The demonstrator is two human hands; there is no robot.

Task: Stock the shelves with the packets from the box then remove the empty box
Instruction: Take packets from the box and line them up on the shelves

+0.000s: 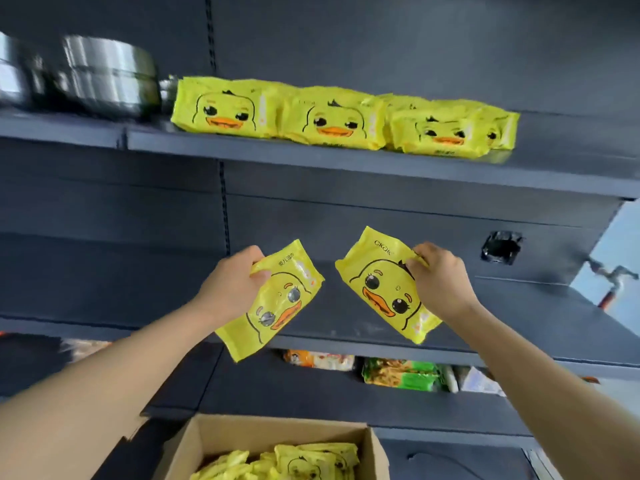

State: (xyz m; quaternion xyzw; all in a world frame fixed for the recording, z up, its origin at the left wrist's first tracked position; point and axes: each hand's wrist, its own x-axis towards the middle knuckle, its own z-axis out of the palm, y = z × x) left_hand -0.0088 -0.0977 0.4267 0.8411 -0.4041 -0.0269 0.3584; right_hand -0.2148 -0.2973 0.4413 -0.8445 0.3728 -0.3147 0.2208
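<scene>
Gripping one yellow packet each, left hand [235,282] and right hand [440,275] hover above the box [221,441].

Glossy yellow plastic film, faintly crinkled, is seen on the packet [273,299] pinched in the left hand's [232,282] grip and on the packet [384,289] in the right hand's [440,275] grip. Above both grips, matt dark painted metal is shown by the shelf [311,157], beside polished steel pots [110,77]. Below the grips, plain matt brown cardboard is shown by the box [214,441].
</scene>
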